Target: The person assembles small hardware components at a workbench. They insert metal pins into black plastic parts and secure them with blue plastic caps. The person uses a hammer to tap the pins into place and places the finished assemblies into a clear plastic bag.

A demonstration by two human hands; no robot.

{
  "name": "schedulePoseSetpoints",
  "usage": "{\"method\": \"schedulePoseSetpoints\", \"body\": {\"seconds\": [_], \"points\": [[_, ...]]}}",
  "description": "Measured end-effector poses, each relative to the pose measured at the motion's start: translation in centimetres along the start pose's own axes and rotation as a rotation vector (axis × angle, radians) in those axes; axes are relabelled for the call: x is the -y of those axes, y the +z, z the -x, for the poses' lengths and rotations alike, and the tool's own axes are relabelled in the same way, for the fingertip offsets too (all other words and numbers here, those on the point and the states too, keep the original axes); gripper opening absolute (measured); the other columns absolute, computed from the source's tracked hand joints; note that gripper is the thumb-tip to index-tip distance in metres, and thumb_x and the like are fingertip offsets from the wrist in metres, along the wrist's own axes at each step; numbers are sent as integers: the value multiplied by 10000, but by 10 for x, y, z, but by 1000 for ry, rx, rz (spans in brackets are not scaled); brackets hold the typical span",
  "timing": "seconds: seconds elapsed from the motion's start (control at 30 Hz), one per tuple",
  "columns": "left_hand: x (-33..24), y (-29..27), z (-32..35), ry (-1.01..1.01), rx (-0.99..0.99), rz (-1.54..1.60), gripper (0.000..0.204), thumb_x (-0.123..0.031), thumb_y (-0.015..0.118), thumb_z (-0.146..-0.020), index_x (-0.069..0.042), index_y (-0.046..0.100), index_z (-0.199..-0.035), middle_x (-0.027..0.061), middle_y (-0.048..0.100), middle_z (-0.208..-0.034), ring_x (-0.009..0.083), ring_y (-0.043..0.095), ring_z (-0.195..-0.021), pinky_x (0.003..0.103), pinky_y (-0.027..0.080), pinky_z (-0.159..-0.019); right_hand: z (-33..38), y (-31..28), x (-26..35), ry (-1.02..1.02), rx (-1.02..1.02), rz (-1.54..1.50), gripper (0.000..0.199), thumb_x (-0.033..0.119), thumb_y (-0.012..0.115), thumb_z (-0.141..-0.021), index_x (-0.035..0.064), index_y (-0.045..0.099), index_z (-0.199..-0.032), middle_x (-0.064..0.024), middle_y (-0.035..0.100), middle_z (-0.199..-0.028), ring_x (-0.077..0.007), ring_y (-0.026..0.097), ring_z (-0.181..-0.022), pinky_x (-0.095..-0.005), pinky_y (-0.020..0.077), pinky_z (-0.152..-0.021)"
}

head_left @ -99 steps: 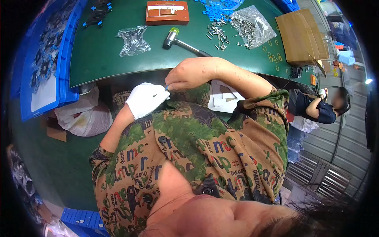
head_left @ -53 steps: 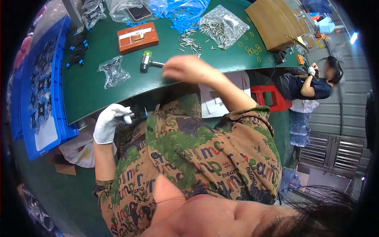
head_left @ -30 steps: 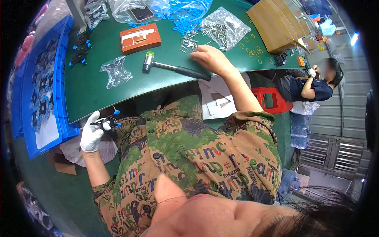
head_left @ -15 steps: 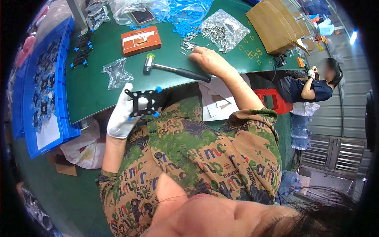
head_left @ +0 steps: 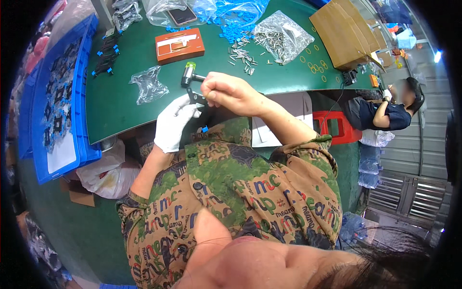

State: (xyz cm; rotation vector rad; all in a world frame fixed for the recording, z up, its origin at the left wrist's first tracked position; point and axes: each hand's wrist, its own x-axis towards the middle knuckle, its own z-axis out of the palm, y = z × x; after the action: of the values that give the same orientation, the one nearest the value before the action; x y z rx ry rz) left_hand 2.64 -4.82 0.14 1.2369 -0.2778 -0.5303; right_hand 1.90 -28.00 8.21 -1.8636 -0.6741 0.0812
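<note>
And there's the black bracket (head_left: pixel 195 96), held up by the tabletop's (head_left: pixel 120 111) near edge, just nearer than the hammer (head_left: pixel 188 74). Your gloved left hand (head_left: pixel 172 121) has it pinched between thumb and fingers; your bare right hand's (head_left: pixel 236 94) fingers are pressed together beside it, though I can't tell on what. It looks light and stiff, perhaps slippery against the glove, its slim arms fragile; grip the frame's edge, clear of the blue clip (head_left: pixel 205 129).
</note>
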Motion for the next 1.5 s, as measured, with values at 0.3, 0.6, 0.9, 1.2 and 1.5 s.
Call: {"method": "schedulePoseSetpoints", "body": {"seconds": [0.3, 0.6, 0.9, 1.2, 1.5], "points": [[-7, 9, 2, 32, -92, -180, 417, -100, 684, -979, 54, 596, -1356, 85, 730, -1096, 112, 682, -916, 267, 550, -834, -7, 6, -3, 81, -12, 72, 100, 107, 539, -1061, 31, 599, -1037, -31, 537, -927, -110, 590, -733, -265, 503, -640], [-13, 14, 4, 128, -119, -413, 405, -91, 673, -987, 68, 589, -1351, 93, 720, -1065, 129, 685, -909, 265, 539, -855, -7, 21, 1, 8, -141, 309, 80, 68, 612, -976, 22, 613, -1041, -116, 585, -951, -295, 617, -860, -381, 517, -774], [-10, -9, 11, 2, 60, -340, 240, -177, 642, -1004, 28, 696, -1115, 39, 710, -885, 119, 654, -832, 281, 518, -810, -4, 21, -3, -126, -108, 522, 263, 65, 660, -938, 74, 641, -1199, -119, 622, -1028, -339, 657, -929, -435, 540, -763], [-16, -24, 23, -117, 130, -347, 171, -158, 639, -987, -2, 706, -968, 29, 688, -866, 117, 611, -813, 282, 485, -781, -5, 23, -28, -369, 103, 569, 295, 120, 703, -900, 115, 664, -1193, -65, 635, -1077, -282, 633, -965, -402, 503, -825], [-22, -42, 24, 235, 169, -686, 314, -175, 780, -862, -32, 704, -1131, 113, 706, -1142, 248, 673, -1048, 360, 534, -930, -12, 23, -1, -535, 99, 757, 355, 75, 714, -780, 92, 673, -1132, -32, 630, -1021, -223, 642, -919, -360, 509, -804]]}}
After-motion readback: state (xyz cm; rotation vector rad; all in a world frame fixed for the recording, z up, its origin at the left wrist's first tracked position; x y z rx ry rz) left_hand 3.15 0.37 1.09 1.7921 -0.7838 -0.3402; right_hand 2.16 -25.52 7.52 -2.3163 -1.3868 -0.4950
